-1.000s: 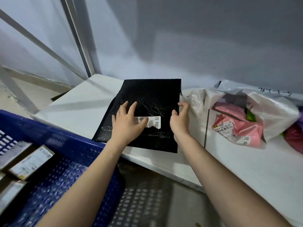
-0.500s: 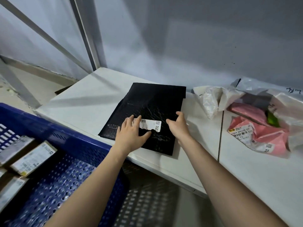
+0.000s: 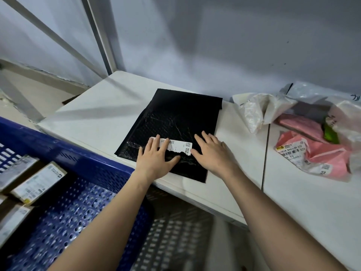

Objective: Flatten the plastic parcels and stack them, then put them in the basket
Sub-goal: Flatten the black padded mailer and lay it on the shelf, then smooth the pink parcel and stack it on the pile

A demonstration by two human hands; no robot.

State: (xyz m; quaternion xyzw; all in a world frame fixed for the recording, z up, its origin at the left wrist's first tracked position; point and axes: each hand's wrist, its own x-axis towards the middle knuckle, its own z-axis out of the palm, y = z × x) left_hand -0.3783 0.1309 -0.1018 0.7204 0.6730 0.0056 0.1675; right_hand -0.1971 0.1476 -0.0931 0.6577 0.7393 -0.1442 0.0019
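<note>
A flat black plastic parcel (image 3: 181,118) with a white label strip lies on the white shelf (image 3: 93,106). My left hand (image 3: 156,157) presses flat on its near left part, fingers straight over the label's end. My right hand (image 3: 213,151) lies flat on its near right edge, fingers spread. A pink parcel (image 3: 316,157) with a printed label sits crumpled at the right, another pink one (image 3: 300,124) behind it. The blue perforated basket (image 3: 82,192) stands at the lower left, below the shelf's front edge.
Several labelled cardboard boxes (image 3: 37,182) lie in the basket's left part. White and clear plastic bags (image 3: 259,108) are heaped at the shelf's back right, with something green (image 3: 330,133) among them. A metal upright (image 3: 101,34) rises at the shelf's back left corner.
My right hand has moved from the parcel's right edge onto its surface and now lies flat. My left hand stays pressed near the label. The view has shifted left.
</note>
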